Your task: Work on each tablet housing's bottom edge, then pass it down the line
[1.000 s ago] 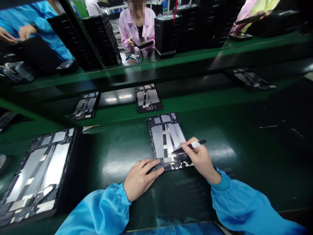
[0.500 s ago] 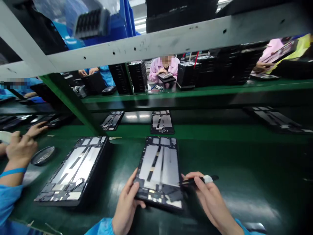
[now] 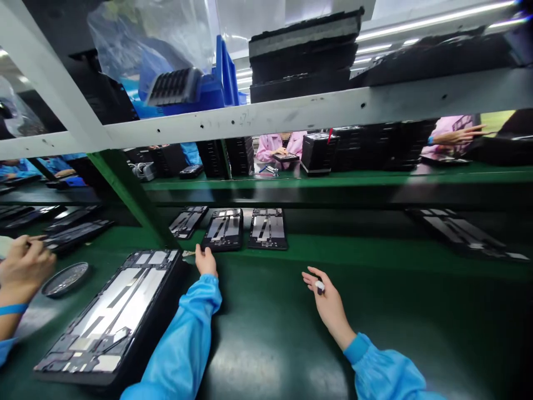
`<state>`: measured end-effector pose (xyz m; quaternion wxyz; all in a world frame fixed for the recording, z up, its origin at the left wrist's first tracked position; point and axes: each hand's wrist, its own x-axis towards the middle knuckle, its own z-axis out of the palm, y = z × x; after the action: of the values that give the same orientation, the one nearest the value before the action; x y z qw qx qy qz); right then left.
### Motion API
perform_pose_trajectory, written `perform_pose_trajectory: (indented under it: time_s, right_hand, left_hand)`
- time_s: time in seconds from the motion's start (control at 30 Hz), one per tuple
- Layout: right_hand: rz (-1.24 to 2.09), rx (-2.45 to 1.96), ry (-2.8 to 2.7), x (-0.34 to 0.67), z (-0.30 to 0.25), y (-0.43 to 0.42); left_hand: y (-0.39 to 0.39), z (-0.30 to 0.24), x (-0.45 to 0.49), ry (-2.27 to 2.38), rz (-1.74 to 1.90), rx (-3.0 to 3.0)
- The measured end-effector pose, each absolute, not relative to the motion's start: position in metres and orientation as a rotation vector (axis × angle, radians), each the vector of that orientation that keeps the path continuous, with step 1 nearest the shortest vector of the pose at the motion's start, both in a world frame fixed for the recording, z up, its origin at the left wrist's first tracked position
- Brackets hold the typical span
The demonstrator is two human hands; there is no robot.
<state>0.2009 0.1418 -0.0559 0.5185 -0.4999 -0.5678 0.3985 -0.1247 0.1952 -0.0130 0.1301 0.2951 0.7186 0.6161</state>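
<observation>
At the far strip of the bench, my left hand (image 3: 206, 262) reaches to the near left corner of an opened tablet (image 3: 224, 230). Its fingertips are at the edge, slightly apart, not wrapped round it. Over the green bench, my right hand (image 3: 328, 308) holds black tweezers (image 3: 320, 288) with a white wrap, seen almost end-on and mostly hidden by the hand. The fingers of this hand are loosely extended. Another opened tablet (image 3: 267, 229) lies just right of the first, and one more (image 3: 188, 222) lies to its left.
A stack topped by an opened tablet (image 3: 112, 311) stands left of my left arm. Beyond it are a round dish (image 3: 65, 279) and a co-worker's hand (image 3: 29, 266). A green post (image 3: 133, 194) and a white shelf beam (image 3: 283, 108) cross in front. Another tablet (image 3: 466, 230) lies far right.
My left hand has carried the tablet from in front of me to the far strip, between two others. My right hand has drawn away from it with the tweezers. The view has tilted up.
</observation>
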Motion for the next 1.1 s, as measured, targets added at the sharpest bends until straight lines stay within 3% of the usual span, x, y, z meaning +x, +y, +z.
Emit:
perform_pose_trajectory:
  time_s: [0.13,0.27,0.5,0.8,0.93,1.1]
  right_hand:
    - [0.858,-1.292,-1.448,0.18,-0.052,0.17]
    - [0.779,-1.396,-1.496,0.15,-0.043,0.207]
    - [0.823,-1.382,-1.455,0.144,-0.036,0.233]
    - [0.931,-1.357,-1.363,0.245,-0.046,0.082]
    - [1.036,-1.435,-1.61,0.282,-0.037,0.014]
    - [0.684,-1.583,-1.886,0.294,-0.051,-0.055]
  left_hand:
    - [0.215,-0.02,-0.111,2.21,1.713,1.148]
    - [0.219,-0.033,-0.079,2.16,1.418,1.544]
    - [0.213,-0.032,-0.059,2.055,1.161,1.83]
    - [0.067,-0.042,-0.028,1.644,0.944,1.997]
    - [0.017,-0.037,-0.031,1.542,0.733,2.2]
    - [0.012,-0.034,-0.033,1.599,0.605,2.37]
